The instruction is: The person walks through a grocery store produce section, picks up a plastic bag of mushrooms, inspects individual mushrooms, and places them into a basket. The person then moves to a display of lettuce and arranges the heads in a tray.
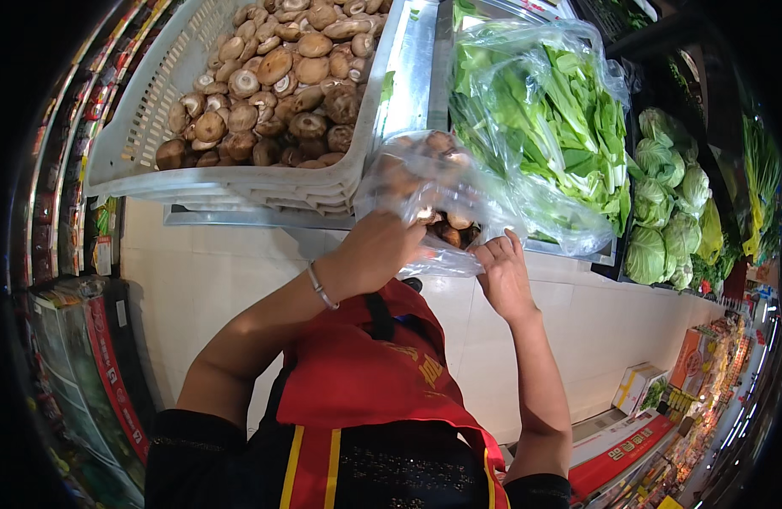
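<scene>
A clear plastic bag with brown mushrooms inside rests at the near edge of the metal counter, right of a white crate. My left hand, with a bangle on its wrist, is at the bag's left side, its fingers closed at the plastic rim. My right hand pinches the near right part of the rim. Between the hands the bag's mouth gapes towards me, and mushrooms show in it. Parts of my left fingertips are hidden by the hand and the plastic.
Loose shiitake mushrooms fill the perforated white crate, which sits on stacked crates. Leafy greens lie under clear plastic at the right, with cabbages beyond. A glass-sided case stands at the left, and packaged goods line the shelves.
</scene>
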`<action>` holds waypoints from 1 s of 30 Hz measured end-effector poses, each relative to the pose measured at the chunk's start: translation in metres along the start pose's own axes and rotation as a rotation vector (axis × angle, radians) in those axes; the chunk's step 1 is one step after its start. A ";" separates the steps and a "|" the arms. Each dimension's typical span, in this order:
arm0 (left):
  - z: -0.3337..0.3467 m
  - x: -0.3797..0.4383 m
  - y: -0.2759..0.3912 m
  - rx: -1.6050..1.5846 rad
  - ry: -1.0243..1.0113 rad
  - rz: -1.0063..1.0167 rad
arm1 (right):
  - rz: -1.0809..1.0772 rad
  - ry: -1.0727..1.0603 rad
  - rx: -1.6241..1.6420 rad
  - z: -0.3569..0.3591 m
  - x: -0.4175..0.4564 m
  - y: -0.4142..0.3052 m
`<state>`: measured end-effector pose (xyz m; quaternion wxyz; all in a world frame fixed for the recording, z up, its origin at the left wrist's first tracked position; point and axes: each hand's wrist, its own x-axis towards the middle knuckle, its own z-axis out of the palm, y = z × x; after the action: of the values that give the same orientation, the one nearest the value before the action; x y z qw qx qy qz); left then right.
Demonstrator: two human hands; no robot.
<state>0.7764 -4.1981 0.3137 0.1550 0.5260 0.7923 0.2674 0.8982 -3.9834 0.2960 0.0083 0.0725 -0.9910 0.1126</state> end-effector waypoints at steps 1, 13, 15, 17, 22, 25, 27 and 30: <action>-0.002 0.011 -0.001 -0.053 0.040 -0.005 | -0.031 0.014 0.010 -0.006 0.004 -0.006; 0.083 0.078 -0.034 -0.194 0.298 0.015 | 0.004 -0.029 0.033 -0.027 -0.005 -0.024; 0.079 0.070 -0.039 -0.363 0.462 0.053 | 0.016 -0.023 0.029 -0.026 -0.005 -0.024; 0.066 0.058 -0.043 -0.542 0.332 -0.015 | 0.036 -0.012 0.034 -0.025 -0.005 -0.023; 0.052 0.031 -0.036 -0.293 0.331 0.120 | 0.082 0.026 0.235 -0.032 -0.001 -0.022; 0.044 0.013 -0.013 -0.751 0.234 -0.036 | 0.165 0.112 0.586 -0.040 0.009 -0.029; 0.027 0.012 0.003 -0.962 0.175 -0.040 | 0.173 0.195 0.757 -0.037 0.013 -0.032; 0.002 0.010 0.018 -0.747 0.176 -0.018 | 0.300 0.081 1.067 -0.032 0.010 -0.038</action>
<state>0.7872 -4.1827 0.3227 0.2698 0.4013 0.6550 0.5807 0.8939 -4.0146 0.3357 -0.0075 -0.0795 -0.7950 0.6013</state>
